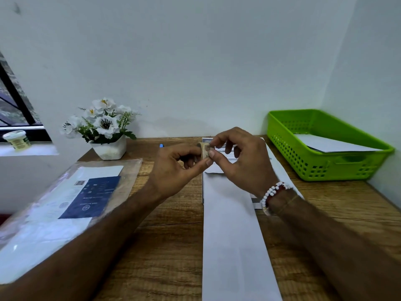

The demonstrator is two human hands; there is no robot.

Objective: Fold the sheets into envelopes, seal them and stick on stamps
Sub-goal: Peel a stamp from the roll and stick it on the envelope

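- Hands: 2, both bare, raised over the middle of the wooden table point(169, 246), toward its far edge.
- Left hand point(175, 170): thumb & forefinger pinch 1 tan stamp piece point(204, 151); other fingers curled under.
- Right hand point(243, 164): thumb & forefinger tips pinch the same piece from the right side; other fingers arched loosely. 1 bracelet point(272, 193) of white & red beads sits on this wrist.
- Tan stamp piece: small, held in the air between both hands, w/ dark marks on it; too small to tell whether it is a single stamp or a small roll.
- White envelope point(234, 235): 1, long & narrow, flat on the table, running from the near edge to under the hands.
- Printed sheet point(257, 202): 1, w/ grey bands, lying under the envelope & showing at its right side.
- Green basket point(325, 168): 1, at the table's far right corner, w/ white paper point(329, 144) inside; count unclear.
- Plastic packet point(65, 203): 1, along the left edge, w/ a blue & white printed page inside.
- Flower pot point(109, 148): 1 white pot w/ white flowers, far left corner.
- Blue pen tip point(161, 145): 1, by the far edge, just beyond the left hand.
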